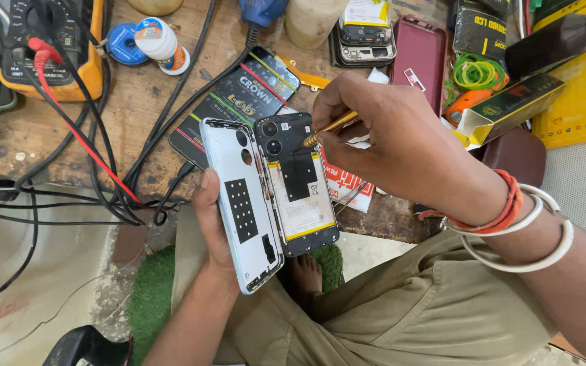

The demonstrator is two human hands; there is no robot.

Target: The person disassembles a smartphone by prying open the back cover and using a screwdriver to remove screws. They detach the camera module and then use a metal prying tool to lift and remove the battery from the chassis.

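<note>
Khaki-trousered lap point(401, 312) lowest in view, just below the opened phone point(298, 186). Left hand point(213, 224) wrapped round the phone from beneath, thumb pressed on the pale blue back cover point(239, 203), which stands hinged away to the left of the phone's body. Right hand point(388, 146) to the right of the phone, fingers pinched tight on a brass-coloured screwdriver point(327, 129); tip resting on the black camera plate at the phone's top end. Battery point(303, 200) exposed directly below that tip. Likely faults: tip slipping off a screw head, through sideways pressure, and gouging the battery or camera lenses; loosened screw dropping into the lap; cover swinging further and straining any attached ribbon. Multimeter point(49, 47) and tangled leads point(83, 149) far left of the phone.
</note>
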